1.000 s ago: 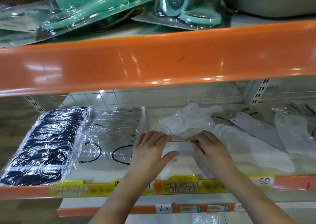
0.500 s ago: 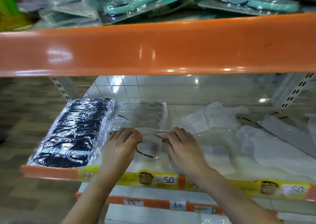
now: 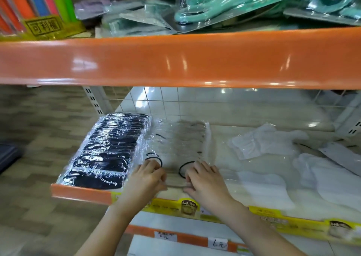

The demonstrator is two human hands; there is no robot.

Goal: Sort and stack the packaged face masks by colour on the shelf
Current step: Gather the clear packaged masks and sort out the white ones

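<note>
Both hands, left hand (image 3: 145, 177) and right hand (image 3: 205, 179), pinch a clear mask packet (image 3: 175, 183) over the pale stack (image 3: 181, 140); next, likely lower it squarely on top.

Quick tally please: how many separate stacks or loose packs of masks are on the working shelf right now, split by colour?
Black mask stack: 1, far left.
Pale masks with black ear loops, stack: 1, beside the black one; left hand and right hand grip its front pack.
Loose white mask packs: at least 3 to the right; overlaps blur the exact count.
Grey mask pack: 1, far right.
Total: at least 6.
</note>
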